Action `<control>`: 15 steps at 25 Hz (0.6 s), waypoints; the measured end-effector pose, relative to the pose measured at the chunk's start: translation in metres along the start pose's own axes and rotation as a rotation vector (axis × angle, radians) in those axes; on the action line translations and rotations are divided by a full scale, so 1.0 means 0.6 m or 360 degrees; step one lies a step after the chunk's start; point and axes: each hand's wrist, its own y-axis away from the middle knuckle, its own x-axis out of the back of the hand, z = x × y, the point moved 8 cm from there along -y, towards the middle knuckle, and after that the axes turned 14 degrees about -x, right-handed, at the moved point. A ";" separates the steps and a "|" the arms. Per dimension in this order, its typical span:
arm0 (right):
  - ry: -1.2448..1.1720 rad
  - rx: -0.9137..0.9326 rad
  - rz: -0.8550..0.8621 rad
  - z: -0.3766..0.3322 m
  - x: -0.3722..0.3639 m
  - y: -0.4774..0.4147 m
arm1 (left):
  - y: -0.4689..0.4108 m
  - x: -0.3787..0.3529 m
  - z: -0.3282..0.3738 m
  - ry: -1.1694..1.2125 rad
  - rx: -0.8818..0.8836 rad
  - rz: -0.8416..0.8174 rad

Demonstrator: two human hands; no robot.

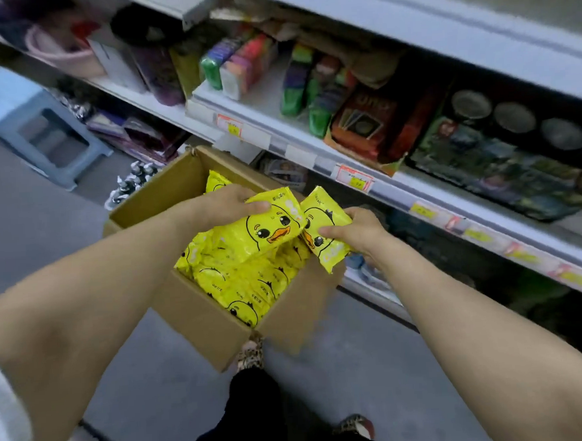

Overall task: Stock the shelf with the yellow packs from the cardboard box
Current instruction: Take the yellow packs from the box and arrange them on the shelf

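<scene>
An open cardboard box [200, 321] stands on the floor in front of me, holding several yellow packs [239, 285] printed with a duck face. My left hand [227, 203] grips one yellow pack [259, 232] by its upper edge, lifted above the others. Just to the right, my right hand [355, 230] holds a second yellow pack [324, 232] over the box's right edge, thumb on its front. The two held packs touch side by side. The white shelf [417, 192] runs along the right, above and beyond the box.
The shelf carries coloured card packs [239, 66], a red card-game box [365, 123] and dark boxed goods [504, 169], with price tags [353, 179] on its front rail. A light blue plastic stool [28, 124] stands on the grey floor at left. My feet [250, 355] are below the box.
</scene>
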 end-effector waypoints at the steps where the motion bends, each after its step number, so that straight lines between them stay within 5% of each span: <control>1: -0.0037 0.0033 0.0013 0.001 0.032 0.021 | 0.006 -0.009 0.040 0.0117 -0.0023 0.0018; 6: -0.0220 0.0326 0.0136 0.012 0.222 0.152 | 0.026 -0.066 0.267 0.0425 -0.0189 -0.0072; 15: -0.0266 0.0691 0.0474 -0.012 0.463 0.292 | 0.000 -0.049 0.531 0.0086 -0.0525 0.0034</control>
